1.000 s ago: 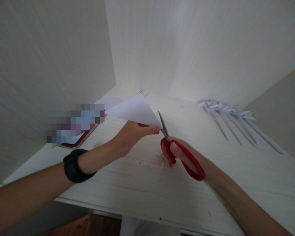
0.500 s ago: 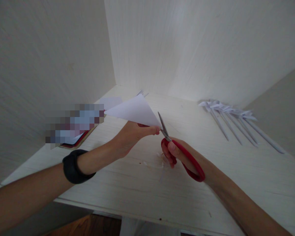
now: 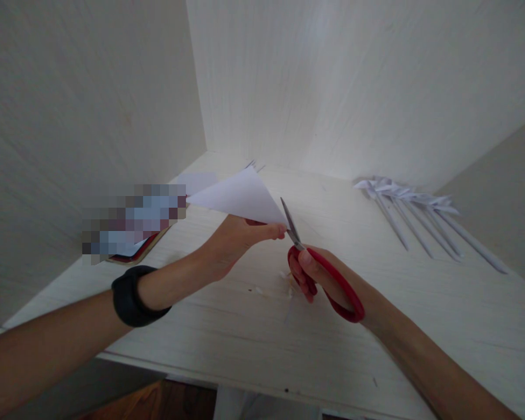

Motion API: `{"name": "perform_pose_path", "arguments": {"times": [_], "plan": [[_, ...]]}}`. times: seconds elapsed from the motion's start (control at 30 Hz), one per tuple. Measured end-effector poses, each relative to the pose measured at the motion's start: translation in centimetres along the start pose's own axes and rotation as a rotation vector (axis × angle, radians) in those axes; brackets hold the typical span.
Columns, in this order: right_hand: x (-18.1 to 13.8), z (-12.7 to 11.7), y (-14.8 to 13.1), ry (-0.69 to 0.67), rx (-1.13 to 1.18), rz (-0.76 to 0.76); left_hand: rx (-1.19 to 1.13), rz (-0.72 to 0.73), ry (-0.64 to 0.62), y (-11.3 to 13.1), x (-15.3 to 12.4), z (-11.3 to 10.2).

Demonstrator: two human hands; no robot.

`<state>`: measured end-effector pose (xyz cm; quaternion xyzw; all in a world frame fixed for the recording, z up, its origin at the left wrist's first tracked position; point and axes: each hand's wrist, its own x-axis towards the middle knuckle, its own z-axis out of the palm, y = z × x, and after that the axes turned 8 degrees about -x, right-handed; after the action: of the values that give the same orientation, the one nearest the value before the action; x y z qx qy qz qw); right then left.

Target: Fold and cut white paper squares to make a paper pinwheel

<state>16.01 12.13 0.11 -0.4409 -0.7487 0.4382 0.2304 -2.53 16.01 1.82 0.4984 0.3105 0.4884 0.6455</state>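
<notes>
My left hand (image 3: 240,239) pinches a white sheet of paper (image 3: 240,195) near its right corner, thumb on top and fingers underneath. The sheet looks like a folded triangle, held above the table. Red-handled scissors (image 3: 332,277) are in my right hand (image 3: 312,271), thumb and fingers through the loops. Their blades are parted, with the paper's corner beside my left thumb at the gap between them. Whether the blades touch the paper I cannot tell.
Several paper pinwheels on rolled paper sticks (image 3: 406,198) lie at the right. A phone-like device (image 3: 133,251), partly blurred out, leans by the left wall. Another white sheet (image 3: 199,182) lies behind it. Small scraps (image 3: 258,290) dot the table (image 3: 227,344). White walls enclose the back and sides.
Almost nothing differs. The lower fingers of my right hand and the lower scissor loop have dropped slightly. My left hand and the paper stay nearly in place.
</notes>
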Motion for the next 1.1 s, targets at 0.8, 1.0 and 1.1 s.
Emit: {"name": "perform_pose_path", "arguments": {"times": [0.8,1.0,1.1], "plan": [[0.31,-0.03,-0.25,0.055,0.035,0.026,-0.050,-0.018,0.016,0.10,0.11,0.06],[0.36,-0.14,-0.62,0.074,0.029,0.047,-0.089,-0.052,-0.012,-0.03,0.19,-0.16],[0.24,-0.19,-0.77,0.064,0.008,0.052,-0.082,-0.057,-0.008,-0.10,0.21,-0.24]]}}
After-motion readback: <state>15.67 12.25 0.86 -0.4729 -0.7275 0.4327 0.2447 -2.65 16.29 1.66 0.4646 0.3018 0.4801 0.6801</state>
